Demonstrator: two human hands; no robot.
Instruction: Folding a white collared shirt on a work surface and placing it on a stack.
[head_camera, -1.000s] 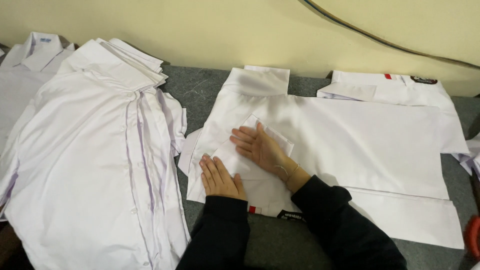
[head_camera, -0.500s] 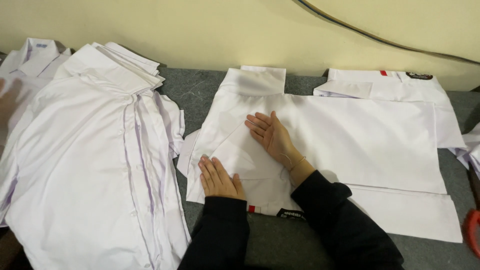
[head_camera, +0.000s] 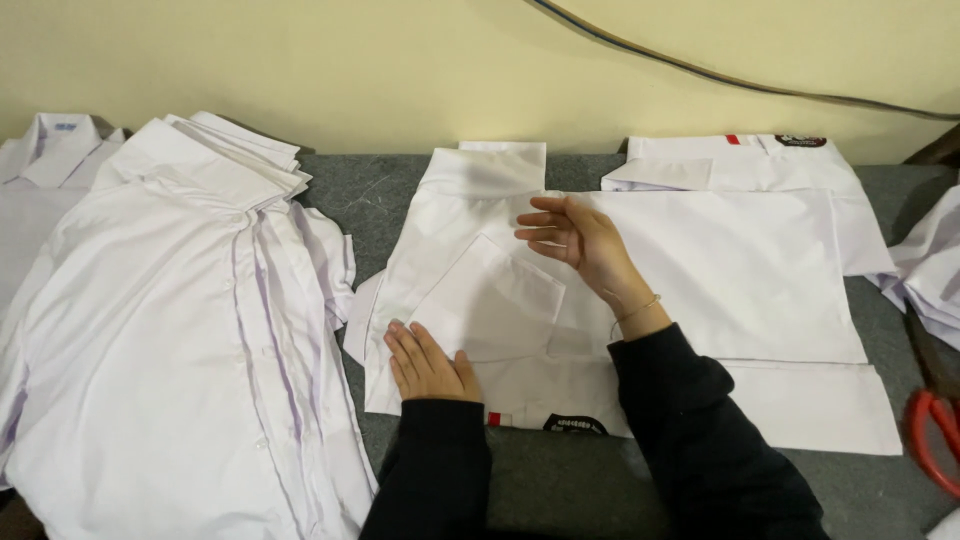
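white cotton covers most of the grey desk (head_camera: 420, 190). a white shirt (head_camera: 760, 270) lies flat at the middle, folded into a wide rectangle with its collar end toward the wall, and a square pocket (head_camera: 495, 305) shows on the upturned side. the left hand (head_camera: 428, 362) lies palm down on the near edge of the shirt just below the pocket, fingers together and flat, gripping nothing; it looks placed to pin the cloth so the fold does not slide. the right hand (head_camera: 580, 240) rests open on the upper part of the shirt, fingers spread and pointing left, holding nothing, as if pressing the layer flat. a tall pile of shirts (head_camera: 170, 330) lies at the left, just beside the folded one. red scissors (head_camera: 935, 440) sit at the right edge, well apart from both hands.
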